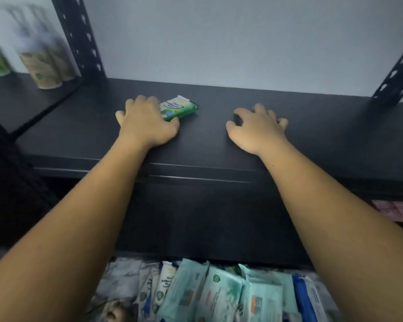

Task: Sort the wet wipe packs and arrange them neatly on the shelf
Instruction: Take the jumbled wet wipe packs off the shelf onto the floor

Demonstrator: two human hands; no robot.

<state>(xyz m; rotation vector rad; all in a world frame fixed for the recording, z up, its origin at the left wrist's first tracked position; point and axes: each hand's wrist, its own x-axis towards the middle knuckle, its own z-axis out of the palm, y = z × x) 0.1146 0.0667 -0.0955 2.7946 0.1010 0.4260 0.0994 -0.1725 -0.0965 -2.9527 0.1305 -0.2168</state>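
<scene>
**Green wipe pack** (180,108): small pillow pack in soft, glossy film with a white printed label and a crimped end seam. It lies flat on the shelf board (323,135), left of the board's middle and nearer the back wall than the front lip.

**Shelf board:** matt black and flat, with a straight metal front lip. Open board runs wide to the right of the pack and in front of it.

**Left hand** (147,119): covers the pack's left end, fingers curled over it and thumb against its near side, gripping it.

**Right hand** (258,129): well right of the pack, fingers spread and loosely bent, tips on the board, holding nothing.

**Perforated uprights:** black angle metal, one (79,36) behind and left of the pack, one (396,75) far right of it.

**Bottles** (40,59): cylindrical and blurred, far left of the pack.

**Pale teal packs** (219,293): crinkled film, crowded together, far below the pack.
</scene>
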